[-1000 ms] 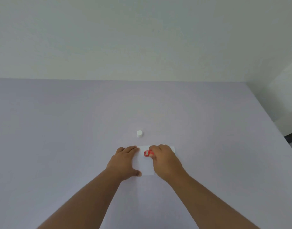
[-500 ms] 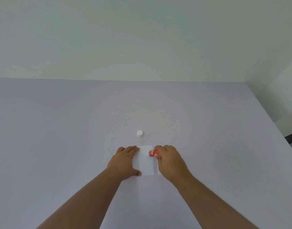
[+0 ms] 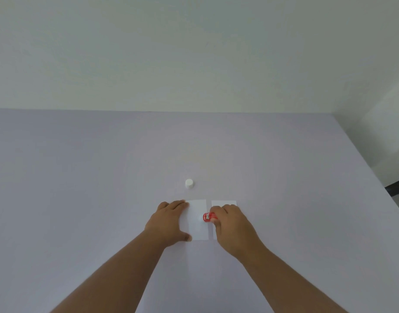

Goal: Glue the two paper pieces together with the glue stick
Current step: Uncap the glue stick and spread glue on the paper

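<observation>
Right hand (image 3: 233, 224), gripping the red glue stick (image 3: 208, 217), slid left over paper (image 3: 198, 220); left hand (image 3: 169, 222) flat.

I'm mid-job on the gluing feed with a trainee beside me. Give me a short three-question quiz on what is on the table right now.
1. True or false: the white cap is on the glue stick.
2. Which hand grips the glue stick? A) left hand B) right hand C) neither
3. Fill in: the left hand lies flat on the left edge of the ______ paper piece.

Key
1. False: the cap stands alone on the table, beyond the papers.
2. B: the stick's tip is on the left paper piece.
3. Left; the right paper piece lies beside it with a narrow gap, partly under the right hand.
</observation>
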{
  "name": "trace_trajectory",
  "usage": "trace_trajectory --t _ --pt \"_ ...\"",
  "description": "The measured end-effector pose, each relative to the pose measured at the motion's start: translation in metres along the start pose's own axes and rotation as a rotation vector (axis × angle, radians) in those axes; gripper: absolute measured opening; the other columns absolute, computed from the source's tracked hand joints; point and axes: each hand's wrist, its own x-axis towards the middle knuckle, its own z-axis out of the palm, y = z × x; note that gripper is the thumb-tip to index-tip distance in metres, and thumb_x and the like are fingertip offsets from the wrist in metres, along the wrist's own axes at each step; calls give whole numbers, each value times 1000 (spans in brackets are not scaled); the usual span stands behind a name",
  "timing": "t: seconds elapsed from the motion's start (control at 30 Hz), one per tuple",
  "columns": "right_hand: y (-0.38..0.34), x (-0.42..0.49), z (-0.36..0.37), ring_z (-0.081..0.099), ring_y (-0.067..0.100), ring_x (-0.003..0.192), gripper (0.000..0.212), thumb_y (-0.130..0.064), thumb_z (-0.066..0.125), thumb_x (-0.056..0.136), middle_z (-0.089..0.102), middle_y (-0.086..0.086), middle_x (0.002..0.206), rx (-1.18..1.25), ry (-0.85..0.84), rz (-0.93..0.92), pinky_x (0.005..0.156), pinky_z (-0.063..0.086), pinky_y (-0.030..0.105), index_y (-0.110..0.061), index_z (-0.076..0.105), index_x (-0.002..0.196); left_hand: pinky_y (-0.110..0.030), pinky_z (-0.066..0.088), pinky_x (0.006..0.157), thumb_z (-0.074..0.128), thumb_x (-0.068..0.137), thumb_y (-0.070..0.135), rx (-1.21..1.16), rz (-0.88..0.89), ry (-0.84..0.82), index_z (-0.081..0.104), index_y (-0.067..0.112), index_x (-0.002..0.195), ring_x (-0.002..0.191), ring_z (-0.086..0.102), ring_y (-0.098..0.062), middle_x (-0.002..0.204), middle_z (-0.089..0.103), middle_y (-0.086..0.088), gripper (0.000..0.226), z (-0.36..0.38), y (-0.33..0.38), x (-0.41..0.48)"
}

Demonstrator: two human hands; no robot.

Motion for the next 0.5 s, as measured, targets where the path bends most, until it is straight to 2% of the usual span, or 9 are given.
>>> trace_trajectory --t 0.27,0.5 --pt "-5 -23 9 47 18 88 23 -25 37 92 56 1 92 20 -21 -44 72 43 27 -19 55 106 -36 39 106 74 64 52 -6 -3 3 23 32 148 137 21 -15 154 24 20 101 1 -1 1" --pt "2 2 3 49 21 95 23 -25 41 93 59 4 99 18 -5 111 78 45 31 -18 54 110 -37 40 105 74 63 51 -1 -3 -1 24 31 148 136 22 -16 153 25 20 100 0 -1 0"
